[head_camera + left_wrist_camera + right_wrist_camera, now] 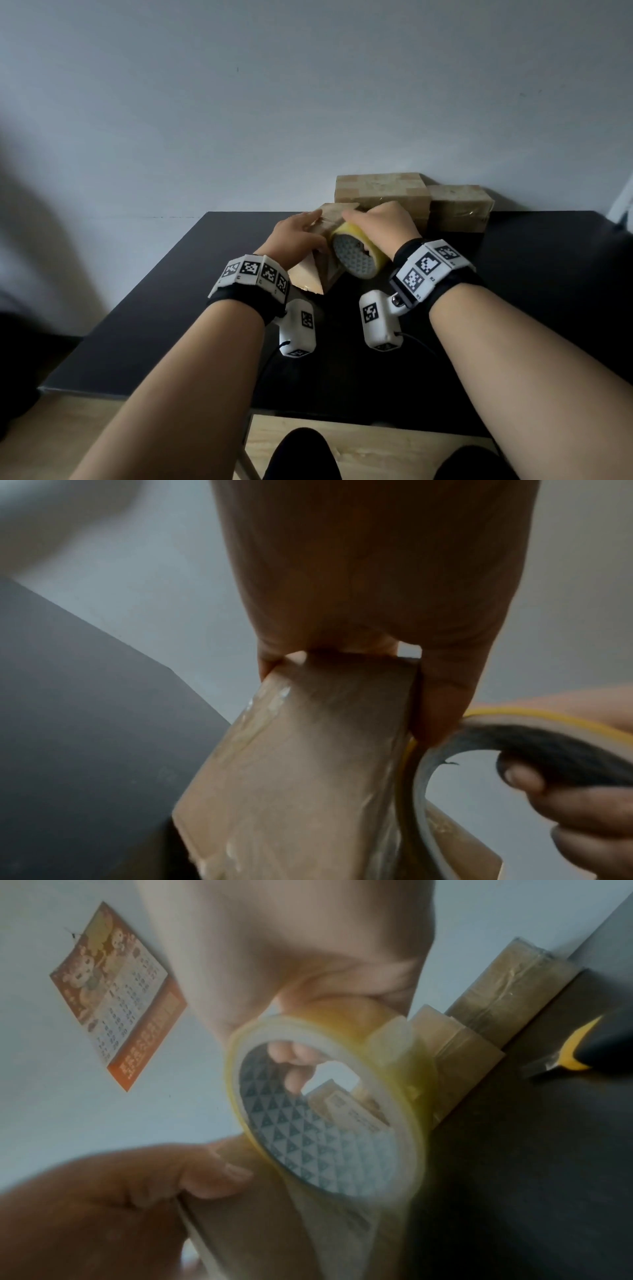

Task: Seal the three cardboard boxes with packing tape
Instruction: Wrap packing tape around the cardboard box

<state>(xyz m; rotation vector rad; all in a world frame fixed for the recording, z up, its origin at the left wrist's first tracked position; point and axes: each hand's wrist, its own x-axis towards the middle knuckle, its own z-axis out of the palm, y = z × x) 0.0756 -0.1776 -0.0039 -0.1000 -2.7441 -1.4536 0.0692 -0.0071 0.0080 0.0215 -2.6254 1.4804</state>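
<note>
While your left hand (297,236) grips the small cardboard box (318,270) from above, thumb down one side and fingers over the far edge, it props the box tilted on the black desk (178,308), probably so the seam faces the roll. Your right hand (380,222) is clenched on the yellow packing tape roll (356,253): fingers hooked through the patterned core, palm over the rim, the roll touching the box's right side. In the right wrist view a clear strip seems to run from the roll onto the cardboard, which suggests you are laying tape along this box; where the strip ends is too blurred to tell.

Two more cardboard boxes (382,192) sit against the wall at the back, touching each other, and both show glossy tape, so they look sealed. A yellow-and-black utility knife (578,1053) lies on the desk to the right, likely kept close for cutting the strip.
</note>
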